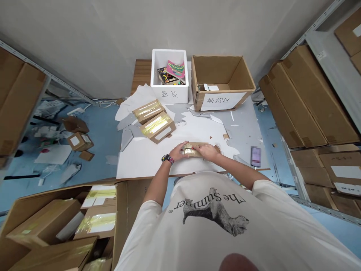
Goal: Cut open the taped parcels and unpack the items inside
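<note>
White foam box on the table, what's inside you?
Inside the white foam box you can see a pink booklet lying partly over a black, colourful one. Whatever lies beneath them, and the part of the bottom behind the front wall, is covered, so I can't tell.

Plain pale-grey wall [118,34] across the back, blue floor [101,126] below. Light even and soft. Desk [139,71] close to wall: brown wood grain showing at back left, rest of top mostly under white and grey covering [132,162], torn and ragged in places. Shelving both sides: left rack [70,89] with perforated metal frame, brown cartons [22,98] near view edge; right rack [321,20] with similar perforated frame, tall taped cartons [304,98] side by side, smaller ones stacked below, some with white labels. Floor at left cluttered: loose cables [106,103] near wall, power strip [76,111], small cardboard boxes [80,141], white paper [58,154].
</note>
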Tool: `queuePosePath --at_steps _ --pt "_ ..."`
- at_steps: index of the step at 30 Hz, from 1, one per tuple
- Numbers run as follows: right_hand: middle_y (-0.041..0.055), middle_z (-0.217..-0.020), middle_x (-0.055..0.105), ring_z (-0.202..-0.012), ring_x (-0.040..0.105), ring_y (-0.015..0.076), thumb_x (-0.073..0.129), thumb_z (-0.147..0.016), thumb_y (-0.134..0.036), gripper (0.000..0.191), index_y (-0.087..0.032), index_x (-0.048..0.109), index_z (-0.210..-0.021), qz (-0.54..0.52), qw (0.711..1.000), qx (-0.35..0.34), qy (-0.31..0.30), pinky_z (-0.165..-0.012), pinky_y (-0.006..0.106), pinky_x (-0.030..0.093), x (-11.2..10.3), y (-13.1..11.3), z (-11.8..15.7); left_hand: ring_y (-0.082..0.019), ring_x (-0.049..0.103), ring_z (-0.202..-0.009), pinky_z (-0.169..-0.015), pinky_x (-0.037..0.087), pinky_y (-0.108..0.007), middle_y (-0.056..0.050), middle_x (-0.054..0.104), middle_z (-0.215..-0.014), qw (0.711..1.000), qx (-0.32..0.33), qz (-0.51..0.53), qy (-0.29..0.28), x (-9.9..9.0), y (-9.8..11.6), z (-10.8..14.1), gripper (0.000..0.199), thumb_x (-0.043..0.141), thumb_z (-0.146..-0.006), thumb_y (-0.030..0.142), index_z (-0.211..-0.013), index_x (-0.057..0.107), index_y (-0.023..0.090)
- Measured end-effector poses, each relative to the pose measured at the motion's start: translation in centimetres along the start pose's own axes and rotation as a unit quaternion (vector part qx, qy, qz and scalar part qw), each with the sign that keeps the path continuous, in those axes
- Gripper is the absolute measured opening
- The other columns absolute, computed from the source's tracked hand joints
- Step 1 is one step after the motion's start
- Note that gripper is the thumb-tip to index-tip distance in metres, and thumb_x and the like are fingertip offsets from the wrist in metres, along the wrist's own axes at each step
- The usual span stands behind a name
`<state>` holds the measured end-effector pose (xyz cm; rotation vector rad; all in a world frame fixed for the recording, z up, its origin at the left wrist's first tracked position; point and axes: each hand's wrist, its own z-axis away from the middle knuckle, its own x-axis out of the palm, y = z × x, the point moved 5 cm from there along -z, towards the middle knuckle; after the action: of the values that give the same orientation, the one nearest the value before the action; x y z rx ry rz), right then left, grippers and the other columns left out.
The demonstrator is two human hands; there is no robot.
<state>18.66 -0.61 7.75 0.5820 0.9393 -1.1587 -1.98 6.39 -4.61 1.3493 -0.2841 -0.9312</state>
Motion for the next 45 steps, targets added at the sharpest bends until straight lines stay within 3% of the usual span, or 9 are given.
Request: queuePosePath --at_steps 4,8,13,18,25,36,42,45 --pt "0.0169 -0.137 0.078 -0.118 0.079 0.0321 0.059 -0.105 -0.013 0.070 -0.028 0.043 -0.172 0.006 0.999 0.044 -0.022 -0.097 0.039 0.057 1.4 2.2 2.2 -0.035 0.065 -0.144 -0.118 0.060 -0.049 -0.010 0.052 -0.177 1.000 -0.004 -0.012 0.005 0.1 0.0 0.3 0.110 0.099 -0.074 0.046 -0.173 0.053 0.034" --pt "0.0181 -0.138 0.076 -0.119 0.078 0.0319 0.067 -0.101 -0.015 0.072 -0.026 0.045 -0.170 0.015 0.999 0.037 -0.029 -0.098 0.038 0.056 2.0 3.8 4.1 -0.035 0.069 -0.135 -0.111 0.063 -0.047 -0.010 0.051 -0.178 0.999 -0.018 -0.028 0.003 -0.2 0.0 0.5 0.111 0.099 -0.075 0.050 -0.174 0.051 0.035" --pt "0.0173 -0.141 0.076 -0.119 0.078 0.0308 0.053 -0.106 -0.011 0.074 -0.030 0.036 -0.176 0.010 1.000 0.014 -0.005 -0.095 0.038 0.057 1.2 1.8 3.2 -0.033 0.074 -0.121 -0.100 0.065 -0.045 -0.011 0.051 -0.177 0.999 -0.036 -0.034 -0.006 -0.6 0.1 0.3 0.112 0.099 -0.074 0.054 -0.174 0.052 0.036" --pt "0.0187 -0.142 0.076 -0.115 0.080 0.0309 0.045 -0.109 -0.011 0.065 -0.028 0.043 -0.172 0.002 1.000 0.005 -0.010 -0.093 0.039 0.058 0.7 -0.1 1.1 -0.033 0.068 -0.135 -0.112 0.062 -0.046 -0.011 0.053 -0.176 1.000 -0.006 -0.011 0.003 -0.3 0.4 0.3 0.112 0.098 -0.074 0.057 -0.173 0.052 0.034" --pt "0.0158 -0.140 0.077 -0.114 0.081 0.0305 0.045 -0.110 -0.010 0.063 -0.030 0.046 -0.170 0.001 1.000 -0.022 -0.006 -0.093 0.038 0.057 -0.3 0.8 0.5 -0.032 0.072 -0.127 -0.110 0.063 -0.046 -0.012 0.049 -0.178 1.000 -0.020 -0.012 0.000 -0.3 0.3 0.4 0.112 0.100 -0.075 0.053 -0.174 0.051 0.033" --pt "0.0147 -0.136 0.078 -0.112 0.081 0.0299 0.045 -0.111 -0.011 0.057 -0.027 0.052 -0.166 -0.004 0.999 -0.038 -0.004 -0.093 0.038 0.056 -0.3 0.3 -0.3 -0.036 0.063 -0.146 -0.116 0.060 -0.046 -0.012 0.051 -0.177 1.000 0.015 -0.019 0.006 0.0 0.0 0.2 0.111 0.098 -0.076 0.056 -0.174 0.051 0.031" --pt "0.0177 -0.134 0.079 -0.117 0.081 0.0315 0.049 -0.109 -0.009 0.058 -0.024 0.053 -0.165 0.003 1.000 -0.027 -0.013 -0.096 0.039 0.057 -0.4 -0.4 0.1 -0.035 0.064 -0.144 -0.115 0.060 -0.046 -0.011 0.050 -0.178 0.999 0.014 -0.035 0.002 0.0 -0.1 0.2 0.112 0.098 -0.077 0.057 -0.175 0.049 0.033" --pt "0.0197 -0.130 0.080 -0.116 0.081 0.0330 0.053 -0.108 -0.011 0.053 -0.020 0.056 -0.161 0.007 1.000 -0.018 -0.019 -0.095 0.040 0.058 -0.6 -0.5 0.3 -0.035 0.071 -0.133 -0.111 0.062 -0.047 -0.010 0.050 -0.178 0.999 -0.006 -0.045 0.001 0.0 -0.1 0.3 0.113 0.099 -0.076 0.057 -0.175 0.050 0.036"
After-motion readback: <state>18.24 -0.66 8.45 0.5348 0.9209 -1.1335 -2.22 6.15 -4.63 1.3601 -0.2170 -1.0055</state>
